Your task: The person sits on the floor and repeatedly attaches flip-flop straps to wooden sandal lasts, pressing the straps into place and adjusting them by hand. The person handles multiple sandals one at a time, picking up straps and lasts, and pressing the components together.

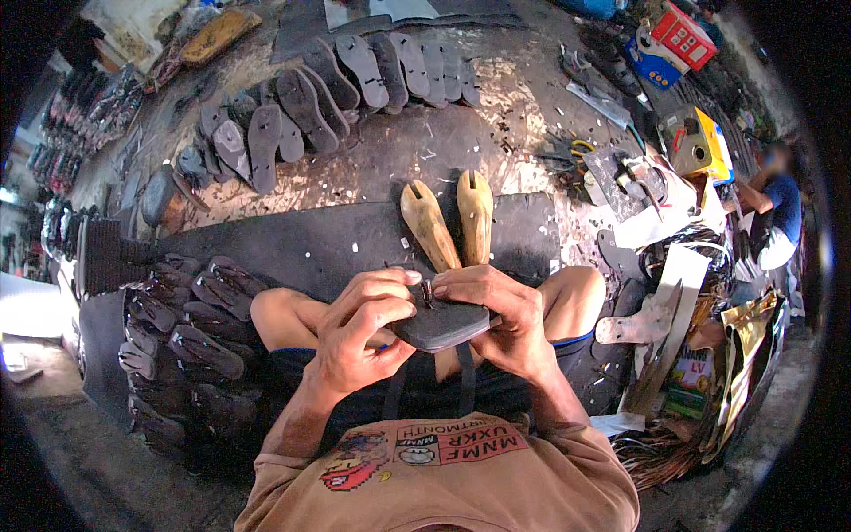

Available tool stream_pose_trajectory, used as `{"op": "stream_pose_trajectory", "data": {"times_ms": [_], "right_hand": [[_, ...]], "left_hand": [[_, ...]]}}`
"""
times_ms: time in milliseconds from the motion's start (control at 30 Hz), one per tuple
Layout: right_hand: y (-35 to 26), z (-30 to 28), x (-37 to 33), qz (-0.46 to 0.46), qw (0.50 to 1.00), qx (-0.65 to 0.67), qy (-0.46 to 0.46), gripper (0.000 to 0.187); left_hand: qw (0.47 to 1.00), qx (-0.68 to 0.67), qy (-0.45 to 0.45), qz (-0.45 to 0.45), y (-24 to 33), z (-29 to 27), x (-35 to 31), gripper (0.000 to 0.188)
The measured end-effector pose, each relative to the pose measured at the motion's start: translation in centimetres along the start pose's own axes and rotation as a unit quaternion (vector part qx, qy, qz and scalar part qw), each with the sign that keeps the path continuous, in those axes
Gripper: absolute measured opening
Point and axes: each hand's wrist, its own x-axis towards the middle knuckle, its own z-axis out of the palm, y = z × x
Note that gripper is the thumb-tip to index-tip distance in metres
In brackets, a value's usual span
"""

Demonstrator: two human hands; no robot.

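Note:
Over my crossed legs I hold a dark sandal sole [443, 328] with a short dark strap end [428, 293] standing up from it. My left hand [362, 330] is closed on the sole's left side, thumb and fingertips near the strap end. Around the right side my right hand [502, 321] is closed too, its fingertips beside the same strap end. Two dark straps [394, 390] hang below the sole. Just beyond my hands lie two wooden shoe lasts [429, 223] [475, 213], side by side, each with a slot at its far end.
A curved row of loose soles [319, 97] lies on the floor ahead. Finished-looking dark sandals [206, 355] are piled at my left. To the right are a yellow box [700, 146], a red box [683, 40], long strips and scraps [665, 328]. Another person [773, 208] sits at far right.

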Motion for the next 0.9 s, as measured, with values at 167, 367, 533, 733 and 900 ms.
{"op": "stream_pose_trajectory", "data": {"times_ms": [167,367,533,733,900], "right_hand": [[-1.2,0.8,0.6,0.077,0.992,0.056,0.085,0.054],[0.0,-0.4,-0.2,-0.007,0.999,-0.039,0.002,0.064],[0.4,-1.8,0.2,-0.003,0.998,-0.044,-0.053,0.037],[14.8,-0.7,0.3,0.284,0.928,0.057,0.235,0.074],[24.3,4.0,-3.5,0.328,0.893,-0.249,0.180,0.082]], "left_hand": [[0.998,-0.017,0.009,-0.053,-0.5,1.1,-1.6,0.045],[0.999,0.012,0.038,-0.018,0.8,1.6,-0.3,0.043],[0.999,-0.041,0.010,-0.028,-0.8,2.0,-1.9,0.040],[0.829,-0.314,0.178,-0.426,-8.9,-0.1,-4.0,0.060],[0.662,-0.611,0.243,-0.359,-12.2,-1.0,-1.2,0.069]]}}
